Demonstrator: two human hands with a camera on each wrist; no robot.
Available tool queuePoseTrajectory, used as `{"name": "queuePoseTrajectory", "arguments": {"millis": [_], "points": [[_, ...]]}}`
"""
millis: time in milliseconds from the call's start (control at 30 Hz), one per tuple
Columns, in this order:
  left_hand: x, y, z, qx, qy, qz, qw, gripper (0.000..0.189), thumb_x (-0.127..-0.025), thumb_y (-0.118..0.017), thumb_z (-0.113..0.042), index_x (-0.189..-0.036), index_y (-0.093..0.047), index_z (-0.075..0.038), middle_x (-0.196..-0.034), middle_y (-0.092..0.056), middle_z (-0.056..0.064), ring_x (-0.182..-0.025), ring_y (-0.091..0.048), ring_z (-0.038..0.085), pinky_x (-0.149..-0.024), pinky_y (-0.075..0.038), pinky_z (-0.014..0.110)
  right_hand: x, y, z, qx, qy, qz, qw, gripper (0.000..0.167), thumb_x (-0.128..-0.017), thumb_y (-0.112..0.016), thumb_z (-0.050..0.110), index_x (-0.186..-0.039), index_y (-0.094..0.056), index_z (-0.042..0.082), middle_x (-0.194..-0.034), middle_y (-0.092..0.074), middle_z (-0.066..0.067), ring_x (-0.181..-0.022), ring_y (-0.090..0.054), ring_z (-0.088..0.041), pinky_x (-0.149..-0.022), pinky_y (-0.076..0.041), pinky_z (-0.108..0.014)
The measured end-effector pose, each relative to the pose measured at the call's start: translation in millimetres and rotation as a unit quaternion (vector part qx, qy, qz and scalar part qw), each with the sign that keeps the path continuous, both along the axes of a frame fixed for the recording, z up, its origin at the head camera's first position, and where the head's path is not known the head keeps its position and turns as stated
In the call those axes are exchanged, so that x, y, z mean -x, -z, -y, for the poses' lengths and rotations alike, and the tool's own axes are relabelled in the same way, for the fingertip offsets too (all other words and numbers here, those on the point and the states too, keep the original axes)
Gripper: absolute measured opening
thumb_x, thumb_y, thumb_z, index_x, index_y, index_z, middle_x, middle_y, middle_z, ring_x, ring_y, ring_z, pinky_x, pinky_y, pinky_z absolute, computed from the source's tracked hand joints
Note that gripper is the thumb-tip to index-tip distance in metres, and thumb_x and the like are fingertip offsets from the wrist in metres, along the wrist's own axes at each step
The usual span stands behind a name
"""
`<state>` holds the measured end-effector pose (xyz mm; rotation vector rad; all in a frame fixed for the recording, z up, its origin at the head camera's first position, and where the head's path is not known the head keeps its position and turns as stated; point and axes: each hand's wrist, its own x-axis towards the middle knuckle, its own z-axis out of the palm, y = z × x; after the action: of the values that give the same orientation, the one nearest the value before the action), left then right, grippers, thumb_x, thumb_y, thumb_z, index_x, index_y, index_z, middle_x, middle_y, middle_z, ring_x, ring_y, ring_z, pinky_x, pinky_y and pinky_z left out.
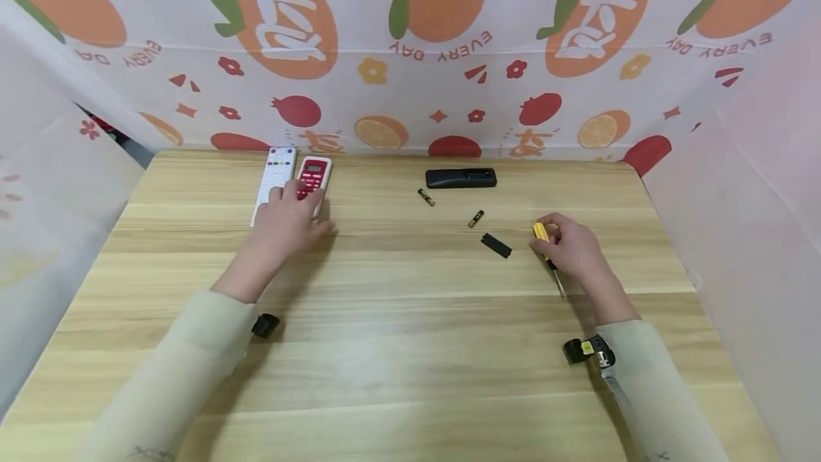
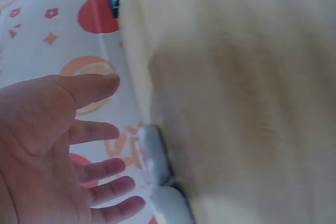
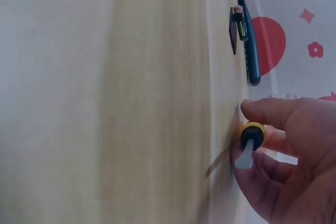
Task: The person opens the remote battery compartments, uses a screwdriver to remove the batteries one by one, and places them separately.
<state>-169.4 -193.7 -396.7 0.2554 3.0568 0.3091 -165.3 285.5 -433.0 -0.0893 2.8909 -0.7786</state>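
On the right, my right hand (image 1: pixel 573 247) holds a screwdriver (image 1: pixel 541 232) by its yellow and black handle, the blade angled toward me. In the right wrist view the screwdriver (image 3: pixel 252 136) sits between the thumb and curled fingers, tip facing the camera. My left hand (image 1: pixel 288 221) reaches over the red-and-white remote control (image 1: pixel 318 171), partly covering it. A longer white remote control (image 1: pixel 278 166) lies just left of that. Seen in the left wrist view, the left hand (image 2: pixel 47 145) has its fingers spread and nothing in the palm; contact with the remotes cannot be told.
A black remote control (image 1: pixel 460 178) lies near the table's back edge. In front of it are two small batteries, one battery (image 1: pixel 426 197) to the left and another battery (image 1: pixel 476 218) to the right. A black battery cover (image 1: pixel 497 245) lies left of the screwdriver. Printed cloth (image 1: pixel 410 105) hangs behind the table.
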Motion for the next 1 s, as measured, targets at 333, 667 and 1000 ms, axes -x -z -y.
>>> {"name": "queuePoseTrajectory", "arguments": {"millis": [333, 667, 1000], "points": [[3.4, 9.3, -12.3, 0.035, 0.004, -0.001, 0.9994, 0.062, -0.091, -0.068, -0.042, -0.128, -0.052, 0.006, -0.13, -0.045, 0.038, -0.109, -0.047, 0.054, -0.08, -0.046, 0.066, 1.8, -2.0, -8.2, -0.008, 0.018, 0.047, 0.9987, 0.049, -0.093, -0.07, 0.031, -0.132, -0.054, 0.006, -0.087, -0.059, -0.011, -0.07, -0.054, -0.021, -0.057, -0.044, -0.03], [23.3, 10.4, -17.6, 0.072, -0.016, 0.011, 0.9972, 0.062, -0.092, -0.063, -0.031, -0.13, -0.046, 0.014, -0.114, -0.046, 0.043, -0.1, -0.048, 0.055, -0.07, -0.049, 0.062, 3.2, -1.8, -10.4, -0.019, 0.01, 0.05, 0.9985, 0.058, -0.092, -0.071, 0.039, -0.136, -0.052, 0.008, -0.088, -0.06, -0.013, -0.072, -0.054, -0.023, -0.058, -0.044, -0.031], [39.3, 9.8, -14.0, 0.023, -0.055, 0.011, 0.9982, 0.04, -0.095, -0.059, -0.02, -0.121, -0.045, 0.006, -0.107, -0.045, 0.039, -0.095, -0.049, 0.055, -0.072, -0.047, 0.067, 1.3, -6.6, -7.1, 0.002, 0.027, 0.051, 0.9984, 0.066, -0.093, -0.067, 0.045, -0.144, -0.044, 0.01, -0.091, -0.06, -0.013, -0.07, -0.057, -0.024, -0.058, -0.044, -0.033]]}}
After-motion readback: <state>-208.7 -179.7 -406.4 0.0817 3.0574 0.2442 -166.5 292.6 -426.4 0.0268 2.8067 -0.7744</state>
